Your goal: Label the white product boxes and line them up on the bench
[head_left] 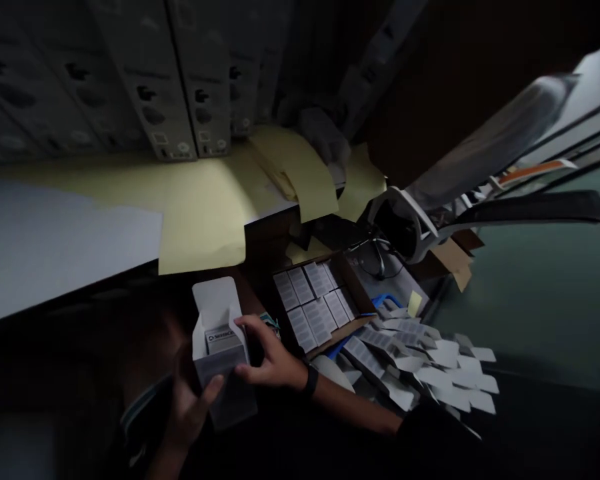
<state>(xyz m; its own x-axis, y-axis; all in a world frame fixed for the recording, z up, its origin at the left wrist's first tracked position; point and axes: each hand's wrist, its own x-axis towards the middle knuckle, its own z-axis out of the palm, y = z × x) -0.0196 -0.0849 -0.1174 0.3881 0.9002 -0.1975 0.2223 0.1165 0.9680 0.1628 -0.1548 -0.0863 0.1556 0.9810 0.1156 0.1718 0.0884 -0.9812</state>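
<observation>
A white carton [225, 380] with its top flap raised is held between my two hands. Inside its mouth shows a smaller printed box [224, 339]; its lettering is only partly legible. My left hand [193, 407] grips the carton's lower left side, thumb across the front. With fingers and thumb, my right hand [270, 357] pinches the right edge near the opening. A dark band sits on the right wrist. Just beyond that hand stands an open cardboard box [350, 327] packed with small white labelled boxes [307, 290].
Many unfilled-looking white cartons [445, 367] lie piled at the right. A table [70, 247] with yellow paper sheets [203, 233] runs across the left. Tall grey boxes [155, 100] stand along its back. A chair [420, 220] is at the upper right, above a green floor [545, 287].
</observation>
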